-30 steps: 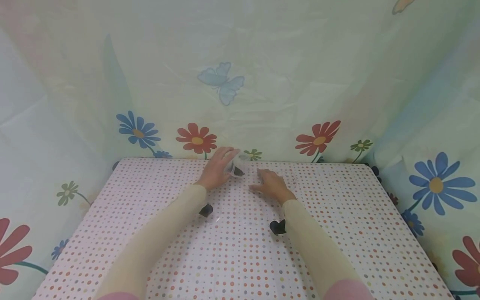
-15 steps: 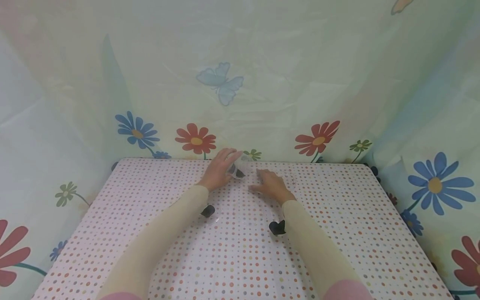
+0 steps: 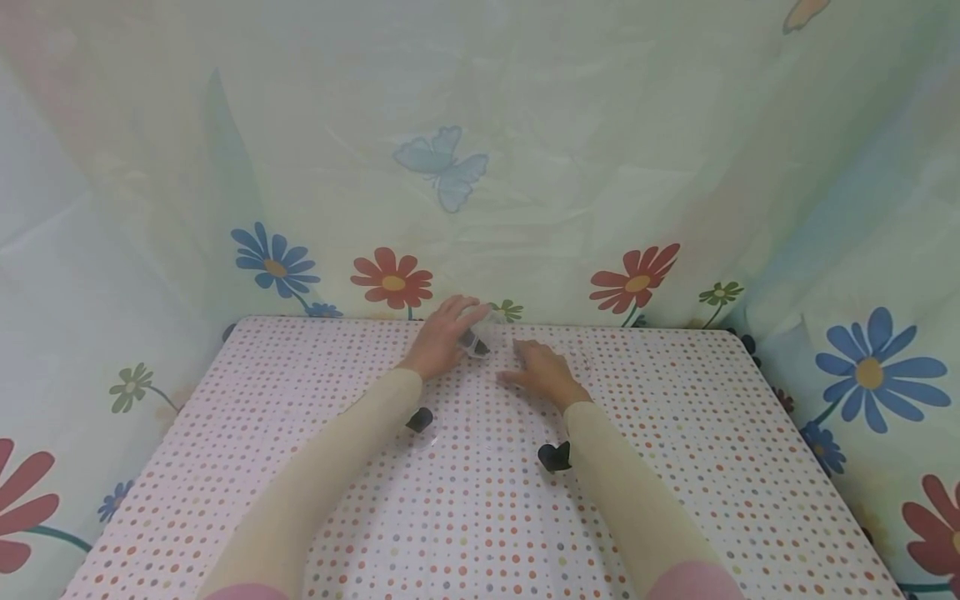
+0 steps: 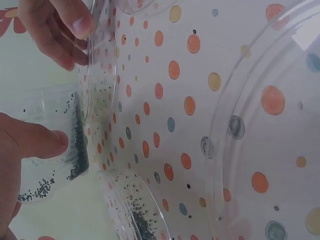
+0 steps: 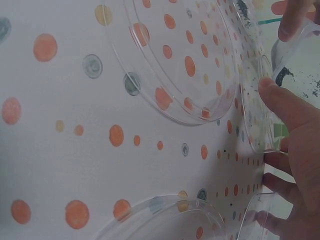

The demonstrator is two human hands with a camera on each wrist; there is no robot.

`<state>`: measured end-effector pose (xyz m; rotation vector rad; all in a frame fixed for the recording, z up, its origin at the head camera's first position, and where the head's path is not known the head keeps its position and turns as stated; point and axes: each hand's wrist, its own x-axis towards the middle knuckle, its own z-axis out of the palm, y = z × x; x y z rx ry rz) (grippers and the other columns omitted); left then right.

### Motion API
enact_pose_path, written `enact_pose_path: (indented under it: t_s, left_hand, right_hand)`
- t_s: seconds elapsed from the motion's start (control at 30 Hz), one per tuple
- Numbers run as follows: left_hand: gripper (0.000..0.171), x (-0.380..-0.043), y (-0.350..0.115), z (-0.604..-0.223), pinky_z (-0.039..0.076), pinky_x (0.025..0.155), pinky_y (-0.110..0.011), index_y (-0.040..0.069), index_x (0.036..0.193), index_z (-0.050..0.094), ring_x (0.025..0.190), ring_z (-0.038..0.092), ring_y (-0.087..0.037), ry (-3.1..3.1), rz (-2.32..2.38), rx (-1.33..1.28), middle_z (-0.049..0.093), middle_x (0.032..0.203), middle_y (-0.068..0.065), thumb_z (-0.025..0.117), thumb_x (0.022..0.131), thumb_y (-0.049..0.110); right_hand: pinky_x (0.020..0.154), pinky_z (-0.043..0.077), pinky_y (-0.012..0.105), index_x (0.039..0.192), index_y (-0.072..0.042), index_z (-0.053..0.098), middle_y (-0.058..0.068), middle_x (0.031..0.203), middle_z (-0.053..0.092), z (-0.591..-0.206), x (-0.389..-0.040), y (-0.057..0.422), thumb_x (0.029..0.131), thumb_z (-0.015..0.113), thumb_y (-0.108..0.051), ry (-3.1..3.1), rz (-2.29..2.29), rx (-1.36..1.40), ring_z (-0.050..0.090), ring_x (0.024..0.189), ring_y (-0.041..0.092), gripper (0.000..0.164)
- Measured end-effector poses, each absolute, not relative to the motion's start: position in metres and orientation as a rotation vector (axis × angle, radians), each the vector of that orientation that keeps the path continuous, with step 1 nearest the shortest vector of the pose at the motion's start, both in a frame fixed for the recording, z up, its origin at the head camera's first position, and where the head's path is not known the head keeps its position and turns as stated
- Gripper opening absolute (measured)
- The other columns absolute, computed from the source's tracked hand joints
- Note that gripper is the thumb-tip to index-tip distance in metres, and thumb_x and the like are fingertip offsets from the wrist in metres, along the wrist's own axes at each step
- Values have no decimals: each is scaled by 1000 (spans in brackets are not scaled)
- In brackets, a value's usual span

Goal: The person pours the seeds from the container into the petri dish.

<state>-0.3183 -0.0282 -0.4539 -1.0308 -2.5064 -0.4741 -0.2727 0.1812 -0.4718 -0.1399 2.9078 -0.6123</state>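
My left hand [image 3: 442, 337] grips a clear plastic cup [image 4: 55, 167] near the back edge of the table. The cup leans over towards the right, with small dark grains gathered along its lower side and scattered on its wall. Across from it, my right hand [image 3: 543, 371] curves its thumb and fingers round the rim of a clear round dish [image 5: 252, 115] on the table. A few dark specks show in that dish. Another clear dish [image 4: 142, 220], holding a pile of dark grains, stands beside the cup in the left wrist view.
More clear round dishes stand nearer the body, one rim [image 5: 187, 120] showing large in the right wrist view. A dotted cloth [image 3: 465, 517] covers the table. A flowered curtain [image 3: 525, 125] hangs behind it. Black wrist devices [image 3: 555, 456] sit under both sleeves.
My left hand has shifted slightly right with the cup, turning it a little further over. My right hand stays in place.
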Motion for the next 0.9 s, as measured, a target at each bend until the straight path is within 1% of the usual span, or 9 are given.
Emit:
enact_pose_path:
  t_s: [0.13, 0.27, 0.37, 0.47, 0.73, 0.9]
  left_hand:
    - [85, -318, -26, -452, 38, 105, -41, 28, 139, 36, 134, 29, -22, -2515, -436, -1051, 38, 139, 1, 75, 68, 1]
    - [84, -317, -25, -449, 39, 104, -45, 31, 139, 35, 134, 31, -26, -2531, -407, -1072, 38, 140, 1, 70, 70, -3]
    - [82, -316, -23, -449, 37, 105, -46, 31, 139, 35, 134, 31, -28, -2526, -379, -1101, 38, 141, 0, 66, 72, -7]
    - [80, -314, -21, -448, 35, 107, -46, 30, 139, 35, 134, 32, -29, -2506, -303, -1126, 38, 141, 0, 63, 74, -6]
    - [75, -309, -19, -445, 34, 108, -45, 27, 139, 36, 134, 32, -30, -2493, -229, -1138, 39, 141, -1, 64, 77, -3]
    - [76, -309, -18, -445, 35, 107, -45, 28, 140, 35, 135, 30, -28, -2488, -187, -1144, 40, 141, -3, 65, 77, -1]
  right_hand:
    - [108, 24, 58, 142, -10, 32, 12, 141, 43, -472, -272, 181, 79, 62, -53, 2904, -619, -141, 34, 133, 33, 81]
    - [108, 24, 58, 142, -10, 32, 12, 141, 42, -472, -272, 182, 79, 61, -53, 2907, -607, -147, 34, 133, 33, 81]
    - [108, 25, 58, 142, -10, 32, 12, 141, 42, -471, -272, 182, 79, 61, -54, 2908, -608, -153, 34, 133, 33, 81]
    - [108, 24, 58, 142, -10, 32, 12, 141, 42, -471, -272, 182, 79, 61, -54, 2904, -618, -160, 33, 133, 33, 81]
    - [108, 24, 58, 141, -11, 33, 12, 142, 41, -472, -271, 182, 79, 61, -54, 2907, -635, -151, 33, 134, 33, 81]
    - [108, 24, 58, 142, -11, 32, 12, 140, 43, -471, -271, 182, 79, 61, -54, 2902, -635, -150, 34, 133, 32, 81]
